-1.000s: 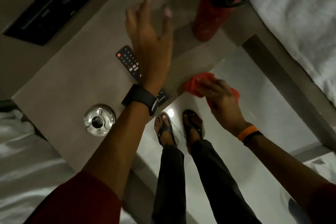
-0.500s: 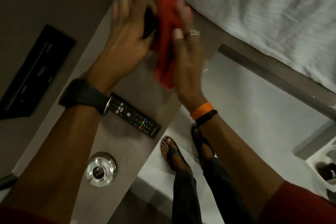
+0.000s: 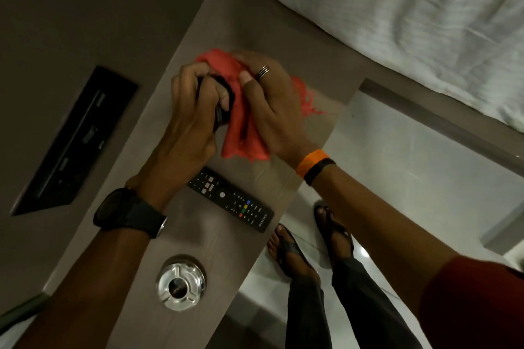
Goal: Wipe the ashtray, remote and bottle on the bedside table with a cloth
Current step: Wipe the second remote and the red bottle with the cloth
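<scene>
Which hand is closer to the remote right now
Left. The left hand hovers just above the remote, its wrist over one end; the right hand, holding the cloth, is farther off.

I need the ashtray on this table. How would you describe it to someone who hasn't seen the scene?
Start at the long wood-grain bedside table beside the white bed. Follow it past the black remote toward the near end, under the watch-wearing forearm. The ashtray sits there alone: round, clear glass, notched rim, the only shiny object.

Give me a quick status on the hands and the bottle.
Left hand grips bottle's black top. Right hand presses red cloth around it. Remote, ashtray untouched.
</scene>
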The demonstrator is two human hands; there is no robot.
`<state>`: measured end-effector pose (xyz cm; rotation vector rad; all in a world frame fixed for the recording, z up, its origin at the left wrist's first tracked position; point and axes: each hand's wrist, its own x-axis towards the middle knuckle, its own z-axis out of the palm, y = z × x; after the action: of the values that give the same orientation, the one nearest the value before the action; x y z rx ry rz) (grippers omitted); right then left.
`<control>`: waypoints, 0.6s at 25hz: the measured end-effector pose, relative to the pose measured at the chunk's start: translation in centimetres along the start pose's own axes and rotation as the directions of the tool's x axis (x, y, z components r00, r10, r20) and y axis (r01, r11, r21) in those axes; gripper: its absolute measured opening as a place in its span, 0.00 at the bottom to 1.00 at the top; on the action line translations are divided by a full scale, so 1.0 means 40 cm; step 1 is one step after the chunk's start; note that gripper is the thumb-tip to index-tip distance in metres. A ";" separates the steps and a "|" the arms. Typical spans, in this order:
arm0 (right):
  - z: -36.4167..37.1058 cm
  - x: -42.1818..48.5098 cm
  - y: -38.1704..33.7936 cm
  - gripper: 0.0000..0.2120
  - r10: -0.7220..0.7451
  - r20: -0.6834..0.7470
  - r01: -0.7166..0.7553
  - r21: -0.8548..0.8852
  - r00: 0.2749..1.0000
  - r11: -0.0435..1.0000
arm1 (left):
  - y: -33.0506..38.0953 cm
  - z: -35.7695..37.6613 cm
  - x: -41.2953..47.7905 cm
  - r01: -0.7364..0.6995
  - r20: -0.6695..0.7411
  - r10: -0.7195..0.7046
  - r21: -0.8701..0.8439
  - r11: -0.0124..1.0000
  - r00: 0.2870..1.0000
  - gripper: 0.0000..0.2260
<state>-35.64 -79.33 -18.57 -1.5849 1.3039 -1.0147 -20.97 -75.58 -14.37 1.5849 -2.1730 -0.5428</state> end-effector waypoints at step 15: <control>0.023 -0.097 0.024 0.23 0.008 -0.074 -0.013 -0.069 0.997 0.998 | 0.093 0.010 0.139 0.731 -0.256 -0.705 0.011 0.682 0.662 0.23</control>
<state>-35.64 -75.52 -20.09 -1.6043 1.4095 -1.0397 -25.72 -79.83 -12.26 2.4411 -1.3444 -0.4128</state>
